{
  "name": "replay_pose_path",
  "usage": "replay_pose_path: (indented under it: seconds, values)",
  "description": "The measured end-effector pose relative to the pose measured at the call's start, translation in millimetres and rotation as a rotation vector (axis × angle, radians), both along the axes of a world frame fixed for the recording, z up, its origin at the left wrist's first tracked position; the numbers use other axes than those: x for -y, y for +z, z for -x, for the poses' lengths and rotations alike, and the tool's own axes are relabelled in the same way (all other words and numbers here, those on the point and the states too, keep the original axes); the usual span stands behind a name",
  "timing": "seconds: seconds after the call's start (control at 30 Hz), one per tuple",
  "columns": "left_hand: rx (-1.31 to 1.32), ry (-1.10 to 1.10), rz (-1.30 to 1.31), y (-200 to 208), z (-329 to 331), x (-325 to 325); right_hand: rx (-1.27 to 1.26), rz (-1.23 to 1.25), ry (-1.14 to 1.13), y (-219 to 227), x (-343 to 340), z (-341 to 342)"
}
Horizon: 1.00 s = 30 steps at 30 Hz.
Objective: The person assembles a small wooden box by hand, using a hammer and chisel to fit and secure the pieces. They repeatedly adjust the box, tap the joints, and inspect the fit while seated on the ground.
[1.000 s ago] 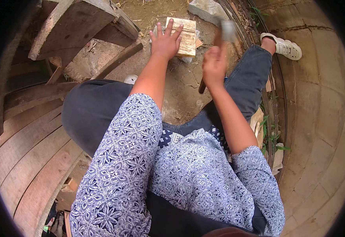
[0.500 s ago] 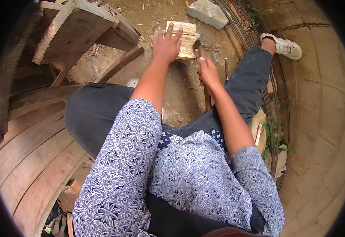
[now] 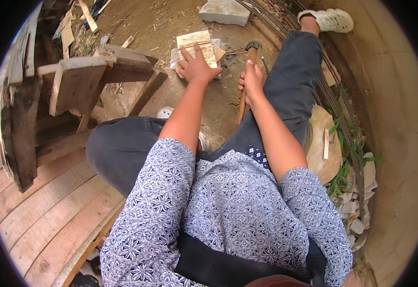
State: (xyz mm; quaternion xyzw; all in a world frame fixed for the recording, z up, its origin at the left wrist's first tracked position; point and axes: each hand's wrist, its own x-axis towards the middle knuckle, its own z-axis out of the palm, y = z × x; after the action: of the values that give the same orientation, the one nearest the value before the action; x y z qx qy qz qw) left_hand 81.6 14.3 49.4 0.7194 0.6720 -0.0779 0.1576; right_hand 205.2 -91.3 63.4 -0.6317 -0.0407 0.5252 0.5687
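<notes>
1. The wood lies low over the ground, ahead of the person and beyond the knees, a dark line running across its upper face.
2. The left hand rests on the wood with its fingers spread; it is open, bracing from above, not gripping.
3. The right hand is closed round the handle of the hammer, whose head sits to the right of the wood, apart from it.
4. The step in hand seems to be hammering the wood while steadying it. Each blow should land well away from the spread fingers.
5. The grip is around mid-handle, which should suit short, controlled taps; a lower hold would likely give more force.
6. Scraps show at the wood's right edge. What bears its underside is hidden; even support would help stop rocking.
7. The right leg is near the hammer, so the swing should stay clear of it.
8. I can make out no container by the hands. A stone at the right merely bears a stick on top.
</notes>
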Motion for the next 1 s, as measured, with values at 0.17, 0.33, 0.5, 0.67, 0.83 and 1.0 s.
replay_pose_path:
  seconds: [0.17,0.33,0.5,0.67,0.83,1.0]
  values:
    - [0.353,-0.005,-0.026,-13,35,-44,-0.041,-0.025,-0.002,6,-5,-6]
    - [1.115,0.177,0.426,30,63,-54,-0.073,-0.068,0.004,2,-13,-11]
    - [1.56,0.403,0.569,50,75,-44,-0.074,-0.053,-0.005,-1,-15,-10]
    - [1.632,0.356,0.59,68,56,-33,-0.083,-0.04,-0.048,-1,-11,-13]
    - [0.998,-0.143,0.132,43,53,-54,-0.087,-0.056,-0.057,1,-11,-13]
    - [0.325,-0.472,-0.318,31,42,-32,0.022,-0.047,0.055,-1,-10,-13]
